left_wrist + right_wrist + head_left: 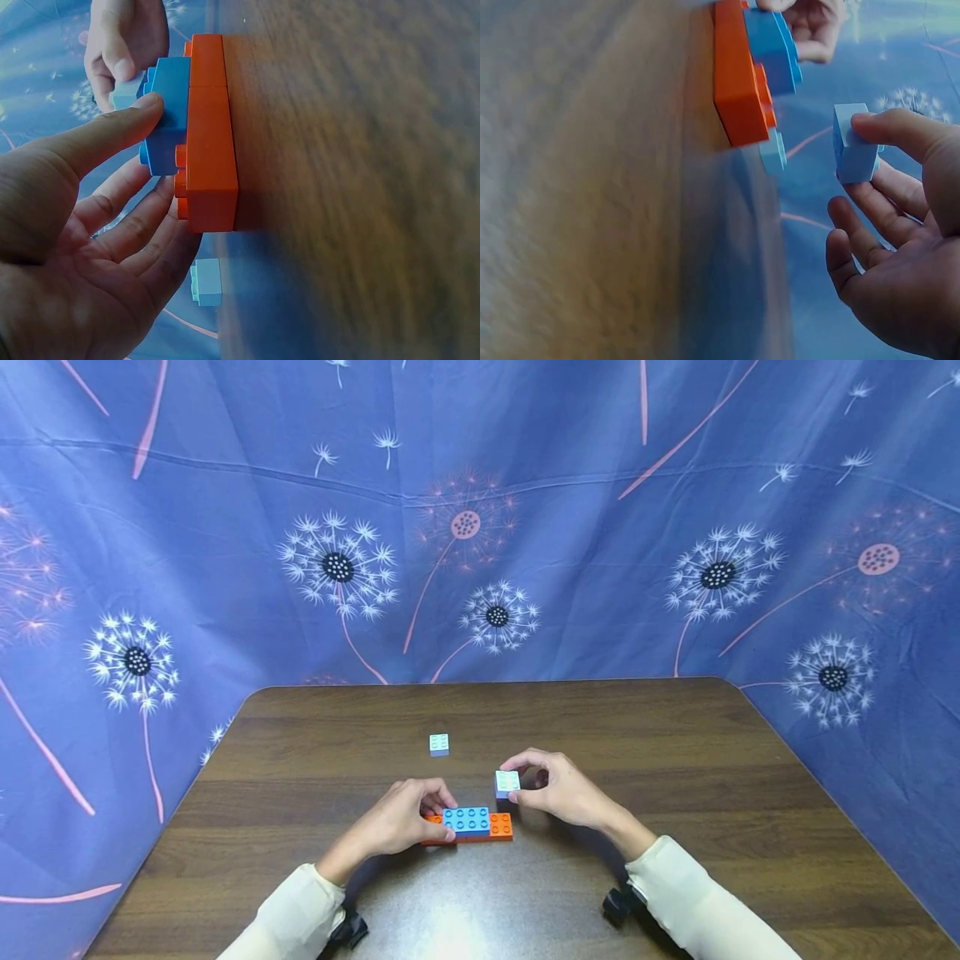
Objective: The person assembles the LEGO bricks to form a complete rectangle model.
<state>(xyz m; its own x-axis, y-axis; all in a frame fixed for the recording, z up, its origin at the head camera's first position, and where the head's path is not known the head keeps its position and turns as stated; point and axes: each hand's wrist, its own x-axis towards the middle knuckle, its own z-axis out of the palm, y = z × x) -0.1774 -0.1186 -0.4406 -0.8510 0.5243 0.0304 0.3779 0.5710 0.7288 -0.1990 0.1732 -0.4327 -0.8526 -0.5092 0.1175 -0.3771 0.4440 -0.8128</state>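
Note:
Two orange toy building bricks (501,828) lie end to end on the table, their seam showing in the left wrist view. A blue brick (467,820) sits on top across that seam. My left hand (396,818) holds the blue brick at its left end, thumb (146,109) on the near side and fingers behind. Right of and beyond this stack, my right hand (568,789) pinches a small light blue brick (855,146) between thumb and fingers, held up off the table. Its studs face upward.
A second small light blue brick (438,744) stands on the brown wooden table (300,752), beyond the stack. Behind the table's far edge hangs a blue cloth (585,568) with dandelion prints. Dark wrist devices (618,906) sit under both light sleeves.

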